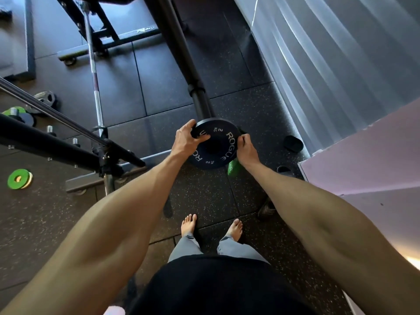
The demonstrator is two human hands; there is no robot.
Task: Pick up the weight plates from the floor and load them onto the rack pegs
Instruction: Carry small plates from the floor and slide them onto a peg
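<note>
Left hand and right hand clamp opposite rims of black plate, frame centre, against black peg; fully seated unclear. Left: green plates on floor, lower left.

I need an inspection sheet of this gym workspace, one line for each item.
Surface: dark speckled rubber floor tiles.
Job's things: black plate held at a black peg; green plate on the floor at left.
Clutter: barbell lying on the floor; black cap near the curtain.
Grippers: left hand and right hand both grip the black plate's rim.
Cables: nothing seen.
Surroundings: white curtain; bare feet below.
</note>
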